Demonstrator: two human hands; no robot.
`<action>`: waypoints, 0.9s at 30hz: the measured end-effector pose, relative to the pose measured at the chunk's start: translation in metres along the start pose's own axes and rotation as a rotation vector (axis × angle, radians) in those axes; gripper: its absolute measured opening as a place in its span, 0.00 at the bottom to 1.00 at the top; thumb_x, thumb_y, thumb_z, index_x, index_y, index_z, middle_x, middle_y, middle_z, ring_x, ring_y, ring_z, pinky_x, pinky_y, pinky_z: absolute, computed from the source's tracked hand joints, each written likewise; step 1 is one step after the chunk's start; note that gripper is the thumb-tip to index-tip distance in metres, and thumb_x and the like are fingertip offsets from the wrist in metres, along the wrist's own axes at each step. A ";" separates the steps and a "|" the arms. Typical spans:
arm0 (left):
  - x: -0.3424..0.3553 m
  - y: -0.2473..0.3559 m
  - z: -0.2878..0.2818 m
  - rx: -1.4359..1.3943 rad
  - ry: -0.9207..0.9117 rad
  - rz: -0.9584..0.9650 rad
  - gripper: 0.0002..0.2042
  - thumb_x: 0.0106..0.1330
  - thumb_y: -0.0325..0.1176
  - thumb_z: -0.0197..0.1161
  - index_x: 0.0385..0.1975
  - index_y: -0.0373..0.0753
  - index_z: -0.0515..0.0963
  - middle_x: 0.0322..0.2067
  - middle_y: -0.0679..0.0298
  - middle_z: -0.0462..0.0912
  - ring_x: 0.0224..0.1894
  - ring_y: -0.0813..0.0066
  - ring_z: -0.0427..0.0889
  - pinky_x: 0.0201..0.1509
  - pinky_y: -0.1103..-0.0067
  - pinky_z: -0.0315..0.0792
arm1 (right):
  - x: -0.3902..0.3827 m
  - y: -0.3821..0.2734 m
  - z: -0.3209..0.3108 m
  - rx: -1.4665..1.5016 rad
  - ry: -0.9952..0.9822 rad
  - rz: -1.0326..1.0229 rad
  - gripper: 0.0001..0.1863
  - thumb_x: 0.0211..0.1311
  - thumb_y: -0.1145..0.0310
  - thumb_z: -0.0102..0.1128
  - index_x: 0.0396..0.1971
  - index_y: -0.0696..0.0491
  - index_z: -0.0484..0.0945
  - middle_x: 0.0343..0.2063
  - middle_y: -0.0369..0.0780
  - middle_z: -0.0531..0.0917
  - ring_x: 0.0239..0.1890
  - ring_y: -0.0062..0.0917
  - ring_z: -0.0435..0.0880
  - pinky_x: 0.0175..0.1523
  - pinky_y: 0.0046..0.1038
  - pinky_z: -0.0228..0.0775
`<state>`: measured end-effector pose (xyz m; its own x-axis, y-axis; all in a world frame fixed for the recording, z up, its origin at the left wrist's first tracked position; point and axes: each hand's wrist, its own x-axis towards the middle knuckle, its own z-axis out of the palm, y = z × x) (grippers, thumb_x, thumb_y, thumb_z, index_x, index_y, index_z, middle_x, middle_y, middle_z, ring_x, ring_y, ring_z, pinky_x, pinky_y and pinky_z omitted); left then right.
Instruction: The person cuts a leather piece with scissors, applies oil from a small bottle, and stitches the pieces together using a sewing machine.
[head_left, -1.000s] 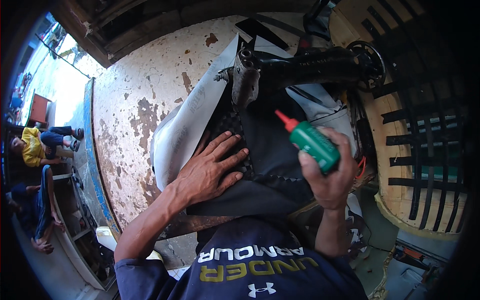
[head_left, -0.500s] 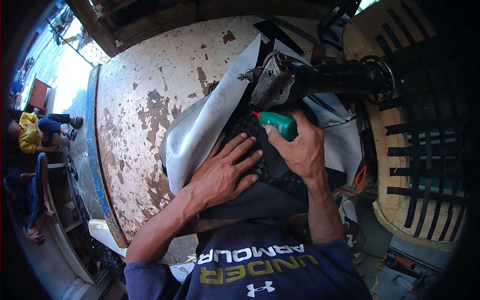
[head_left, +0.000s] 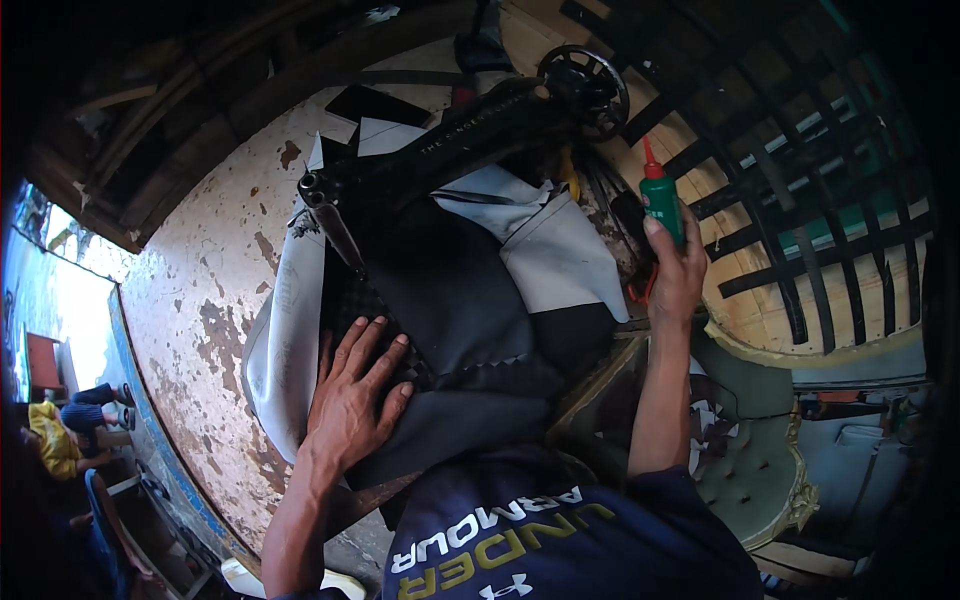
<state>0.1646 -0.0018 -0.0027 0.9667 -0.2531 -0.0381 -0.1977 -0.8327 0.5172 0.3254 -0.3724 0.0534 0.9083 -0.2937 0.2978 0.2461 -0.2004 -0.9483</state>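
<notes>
My left hand (head_left: 355,400) lies flat with fingers stretched on the black upholstery material (head_left: 450,290), whose pale grey backing (head_left: 292,330) is folded up beside it. Above that hand stands the head of an old black sewing machine (head_left: 430,155), its needle end over the material and its handwheel (head_left: 585,90) at the far right. Off to the right, away from the machine, my right hand (head_left: 678,270) is closed around a green squeeze bottle (head_left: 660,203) with a red pointed nozzle. The bottle is held upright, nozzle upward.
A worn, paint-chipped table (head_left: 215,310) carries the machine. Right of it stands a wooden frame with woven black straps (head_left: 800,230). Orange-handled scissors (head_left: 643,287) lie near my right wrist. A tufted green chair (head_left: 755,470) is at lower right. A person in yellow (head_left: 50,435) is at far left.
My right hand has carried the green bottle from beside the needle out to the right and turned its nozzle upward. My left hand stays on the material. The view has swung right.
</notes>
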 end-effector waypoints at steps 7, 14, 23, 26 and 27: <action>0.006 0.007 0.002 -0.006 -0.005 -0.005 0.28 0.72 0.39 0.64 0.73 0.44 0.74 0.78 0.51 0.64 0.82 0.47 0.55 0.85 0.52 0.48 | 0.002 0.040 -0.008 -0.411 0.053 0.038 0.30 0.64 0.55 0.75 0.60 0.59 0.83 0.47 0.45 0.88 0.50 0.34 0.84 0.60 0.34 0.74; -0.004 0.006 -0.001 0.021 -0.011 -0.020 0.28 0.73 0.40 0.63 0.73 0.44 0.74 0.78 0.51 0.63 0.82 0.46 0.55 0.84 0.52 0.49 | 0.003 0.055 0.002 -0.861 -0.039 -0.153 0.30 0.67 0.54 0.74 0.60 0.61 0.82 0.48 0.52 0.87 0.54 0.49 0.81 0.60 0.47 0.74; 0.008 -0.004 0.005 -0.018 -0.016 0.042 0.28 0.75 0.44 0.63 0.74 0.47 0.72 0.78 0.53 0.63 0.82 0.47 0.56 0.82 0.48 0.54 | -0.112 -0.007 0.160 -0.060 -0.866 -0.329 0.21 0.79 0.69 0.55 0.66 0.61 0.76 0.61 0.53 0.82 0.61 0.47 0.84 0.66 0.42 0.77; -0.002 -0.004 0.004 0.083 -0.033 0.040 0.28 0.77 0.46 0.61 0.75 0.48 0.71 0.79 0.54 0.61 0.82 0.48 0.55 0.83 0.52 0.55 | -0.112 0.034 0.156 -0.600 -0.870 -0.782 0.28 0.79 0.63 0.55 0.71 0.62 0.69 0.71 0.54 0.73 0.73 0.44 0.73 0.77 0.48 0.61; -0.004 -0.003 0.005 0.025 -0.045 0.025 0.28 0.77 0.44 0.60 0.76 0.49 0.70 0.80 0.54 0.59 0.83 0.47 0.54 0.84 0.56 0.55 | -0.109 0.037 0.146 -0.679 -0.997 -0.719 0.33 0.81 0.55 0.52 0.77 0.58 0.63 0.77 0.49 0.66 0.80 0.40 0.62 0.82 0.52 0.49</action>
<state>0.1602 -0.0007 -0.0078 0.9534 -0.2950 -0.0639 -0.2259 -0.8377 0.4972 0.2851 -0.2113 -0.0295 0.5803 0.7855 0.2151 0.8044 -0.5117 -0.3017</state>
